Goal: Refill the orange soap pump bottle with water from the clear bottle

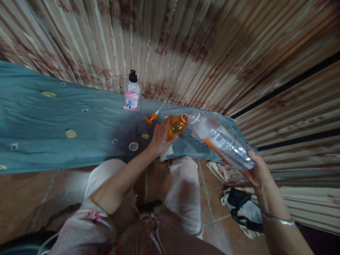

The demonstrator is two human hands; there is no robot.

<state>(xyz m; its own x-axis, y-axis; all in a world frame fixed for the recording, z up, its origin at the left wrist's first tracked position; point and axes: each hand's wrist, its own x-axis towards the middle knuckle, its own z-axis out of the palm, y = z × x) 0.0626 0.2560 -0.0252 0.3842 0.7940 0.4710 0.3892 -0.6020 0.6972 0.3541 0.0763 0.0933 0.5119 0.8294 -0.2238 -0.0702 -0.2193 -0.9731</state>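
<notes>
My left hand (pixel 161 137) is wrapped round a small amber pump bottle (pixel 176 127) with its top off, mouth tilted up to the right. My right hand (pixel 256 168) grips the base of a large clear plastic bottle (pixel 221 140) with an orange and white label. That bottle leans down to the left, its neck at the mouth of the amber one; whether the rims touch I cannot tell. An orange pump head (pixel 152 117) with a clear tube lies on the cloth just beyond my left hand. White crumpled tissue (pixel 166 153) shows under the left hand.
A clear bottle with a black cap and pink label (pixel 132 94) stands at the back of the teal cloth (pixel 39 124). Nearer lies a round white cap (pixel 133 146). A pleated curtain (pixel 159 46) hangs behind. Black and white fabric (pixel 244 209) lies on the tiled floor at right.
</notes>
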